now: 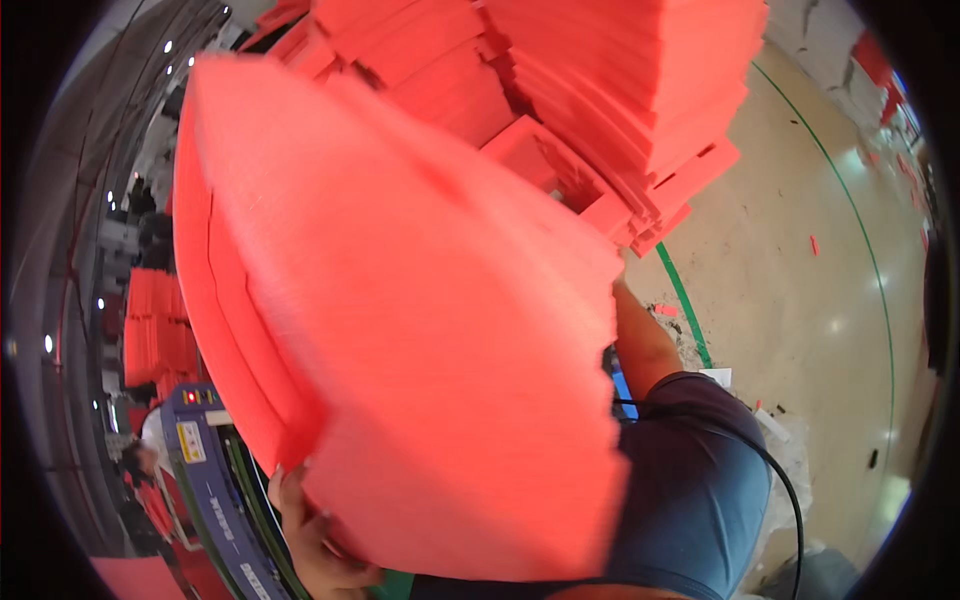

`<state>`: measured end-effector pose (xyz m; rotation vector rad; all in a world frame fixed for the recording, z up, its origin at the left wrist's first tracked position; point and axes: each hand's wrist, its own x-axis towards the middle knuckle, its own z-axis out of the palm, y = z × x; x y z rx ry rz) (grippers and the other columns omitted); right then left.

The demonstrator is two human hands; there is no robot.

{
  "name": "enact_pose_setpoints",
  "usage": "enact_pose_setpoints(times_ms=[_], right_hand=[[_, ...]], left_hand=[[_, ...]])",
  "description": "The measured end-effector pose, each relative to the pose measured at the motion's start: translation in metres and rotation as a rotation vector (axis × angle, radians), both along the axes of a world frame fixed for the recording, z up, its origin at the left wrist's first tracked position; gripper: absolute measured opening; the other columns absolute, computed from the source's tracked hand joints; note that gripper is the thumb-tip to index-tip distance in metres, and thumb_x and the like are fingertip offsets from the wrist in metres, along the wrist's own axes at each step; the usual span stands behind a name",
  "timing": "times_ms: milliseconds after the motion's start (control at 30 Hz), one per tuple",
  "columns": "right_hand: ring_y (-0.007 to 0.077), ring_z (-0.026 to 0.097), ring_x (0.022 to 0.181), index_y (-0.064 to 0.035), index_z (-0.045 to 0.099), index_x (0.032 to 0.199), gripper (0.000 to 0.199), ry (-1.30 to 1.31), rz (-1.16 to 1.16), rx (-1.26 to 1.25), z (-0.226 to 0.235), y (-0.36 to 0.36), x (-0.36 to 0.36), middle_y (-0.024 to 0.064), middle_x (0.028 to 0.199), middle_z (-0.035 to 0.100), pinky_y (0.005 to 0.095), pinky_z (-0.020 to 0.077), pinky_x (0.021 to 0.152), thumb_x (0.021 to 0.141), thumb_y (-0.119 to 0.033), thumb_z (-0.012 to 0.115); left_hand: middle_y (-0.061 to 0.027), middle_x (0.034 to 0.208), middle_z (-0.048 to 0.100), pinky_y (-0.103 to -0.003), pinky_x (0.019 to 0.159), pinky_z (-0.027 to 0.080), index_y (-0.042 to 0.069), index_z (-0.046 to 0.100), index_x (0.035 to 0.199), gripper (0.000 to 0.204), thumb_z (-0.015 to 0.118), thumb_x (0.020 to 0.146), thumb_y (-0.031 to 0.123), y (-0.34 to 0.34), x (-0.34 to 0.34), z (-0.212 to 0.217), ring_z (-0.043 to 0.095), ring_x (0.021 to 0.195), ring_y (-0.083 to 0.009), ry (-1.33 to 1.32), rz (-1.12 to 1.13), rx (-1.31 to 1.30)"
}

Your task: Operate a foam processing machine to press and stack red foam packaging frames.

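Observation:
Large red foam sheets (430, 340), at least two layered together, fill the middle of the head view, tilted and slightly blurred. At their lower left edge my left hand (318, 540) is closed, its fingers curled at the foam's edge. My right arm (645, 335) reaches up behind the foam's right edge. The fingers of my right hand are hidden there, so their grip does not show.
Tall stacks of red foam pieces (600, 90) stand ahead, with a hollow foam frame (560, 170) among them. A purple machine (215, 500) is at left; more red foam (160, 345) is stacked beyond it. A black cable (785, 470) crosses my right sleeve. Scraps litter the green-lined floor (800, 260).

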<state>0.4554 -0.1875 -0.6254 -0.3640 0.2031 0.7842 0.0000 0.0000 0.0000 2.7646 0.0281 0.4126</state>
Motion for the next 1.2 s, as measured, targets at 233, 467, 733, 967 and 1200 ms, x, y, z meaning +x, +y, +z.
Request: enact_pose_setpoints(times_ms=[233,467,733,967,1200], right_hand=[[0.0336,0.051,0.131,-0.0077,0.053,0.14,0.079,0.147,-0.213,-0.188,0.088,-0.009,-0.064,0.0144,0.142,0.056,0.0519,0.0367,0.112,0.083,-0.062,0.048],[0.0314,0.052,0.13,-0.0087,0.054,0.14,0.076,0.135,-0.055,-0.328,0.106,0.0,-0.043,0.0123,0.14,0.058,0.0515,0.036,0.113,0.089,-0.065,0.044],[0.032,0.05,0.135,-0.0083,0.049,0.144,0.101,0.181,0.107,0.009,0.076,0.02,-0.036,0.0132,0.145,0.054,0.0526,0.0352,0.115,0.084,-0.088,0.033],[0.0333,0.046,0.137,-0.0081,0.045,0.147,0.092,0.007,0.027,0.11,0.095,0.009,-0.026,0.0117,0.149,0.049,0.0539,0.0335,0.116,0.09,-0.079,0.036],[0.0321,0.047,0.136,-0.0071,0.047,0.144,0.073,-0.24,0.087,0.048,0.184,-0.003,-0.009,0.0108,0.148,0.051,0.0487,0.0375,0.115,0.096,-0.061,0.043]], left_hand=[[-0.0143,0.149,0.036,-0.04,0.109,0.034,0.003,0.018,0.154,0.119,0.072,0.049,-0.002,0.034,-0.116,-0.005,0.04,0.135,-0.0282,0.256,0.33,-0.427],[-0.0181,0.157,0.027,-0.045,0.113,0.033,-0.001,-0.001,0.157,0.128,0.086,0.066,0.019,0.039,-0.123,-0.006,0.038,0.139,-0.0321,0.157,0.458,-0.459],[-0.027,0.161,0.007,-0.057,0.117,0.027,0.009,-0.018,0.157,0.128,0.076,0.071,0.014,-0.007,-0.104,0.003,0.024,0.146,-0.0427,0.077,0.365,-0.372],[-0.0125,0.106,0.073,-0.044,0.095,0.049,0.003,0.074,0.101,0.054,0.094,0.061,0.035,-0.039,-0.09,0.015,0.068,0.103,-0.0272,0.138,0.795,-0.37],[-0.0077,0.085,0.075,-0.031,0.074,0.055,0.0,0.075,0.087,0.024,0.086,0.066,-0.003,-0.057,-0.146,-0.014,0.072,0.082,-0.0177,-0.183,0.906,-0.441]])
